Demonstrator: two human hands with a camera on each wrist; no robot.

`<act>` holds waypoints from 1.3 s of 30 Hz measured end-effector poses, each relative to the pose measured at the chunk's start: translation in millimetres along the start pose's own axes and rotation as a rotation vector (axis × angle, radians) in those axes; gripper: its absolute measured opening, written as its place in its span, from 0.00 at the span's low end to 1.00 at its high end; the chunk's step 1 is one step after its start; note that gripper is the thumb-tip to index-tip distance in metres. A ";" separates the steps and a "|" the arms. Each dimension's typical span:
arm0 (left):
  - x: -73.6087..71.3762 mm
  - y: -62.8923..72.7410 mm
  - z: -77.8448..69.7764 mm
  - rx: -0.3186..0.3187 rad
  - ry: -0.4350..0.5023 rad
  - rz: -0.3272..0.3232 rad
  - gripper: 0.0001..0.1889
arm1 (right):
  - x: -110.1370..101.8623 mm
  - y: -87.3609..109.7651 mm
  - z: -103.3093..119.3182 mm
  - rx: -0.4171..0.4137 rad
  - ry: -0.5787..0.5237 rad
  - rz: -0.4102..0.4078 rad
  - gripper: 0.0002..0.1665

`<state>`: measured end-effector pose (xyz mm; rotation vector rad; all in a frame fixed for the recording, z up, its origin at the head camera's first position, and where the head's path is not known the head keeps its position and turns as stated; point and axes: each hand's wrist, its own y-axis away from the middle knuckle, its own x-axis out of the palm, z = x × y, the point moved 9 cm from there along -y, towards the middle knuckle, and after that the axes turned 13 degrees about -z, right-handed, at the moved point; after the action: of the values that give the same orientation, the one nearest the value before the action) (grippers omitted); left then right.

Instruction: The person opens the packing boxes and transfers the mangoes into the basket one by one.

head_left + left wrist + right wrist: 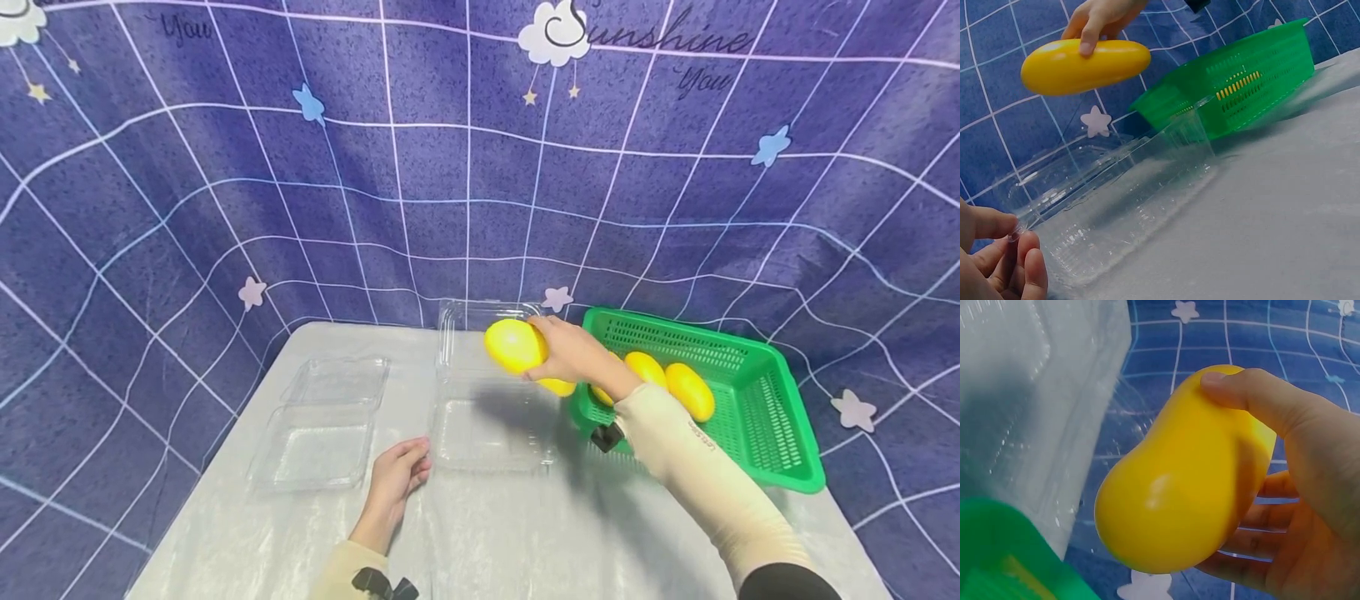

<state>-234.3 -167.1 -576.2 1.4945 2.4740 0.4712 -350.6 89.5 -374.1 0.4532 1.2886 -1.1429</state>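
My right hand (573,354) holds a smooth yellow mango (513,346) in the air, above the right side of an opened clear plastic clamshell box (491,433). The right wrist view shows the thumb on top of the mango (1166,487) and the other fingers behind it. At the box's near left corner, my left hand (401,471) pinches the rim between thumb and fingers, as the left wrist view shows at close range. The box (1129,212) stands on the table with its lid tilted back against the curtain.
A green plastic basket (806,450) stands at the right, with several more mangoes (690,392) in its left part, partly hidden by my right arm. Another opened clear clamshell box (311,446) lies at the left. A blue checked curtain (465,167) hangs behind the grey-white table (517,542).
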 end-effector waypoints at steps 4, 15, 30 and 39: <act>-0.2 0.8 0.6 -0.005 0.002 0.004 0.21 | -7.4 5.1 -8.5 0.021 -0.008 -0.002 0.55; -0.4 -1.3 3.0 -0.007 0.004 0.000 0.20 | -22.9 16.0 -36.0 0.065 0.001 -0.029 0.56; -0.4 -1.7 4.6 -0.008 0.026 0.005 0.21 | -41.9 34.9 -70.4 0.118 0.003 -0.058 0.53; -0.4 -3.6 3.9 0.002 0.022 0.004 0.20 | -49.3 44.4 -90.8 0.163 0.003 -0.057 0.53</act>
<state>-235.8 -168.5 -581.2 1.5031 2.4896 0.4889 -352.8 201.9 -369.5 0.5409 1.2229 -1.3015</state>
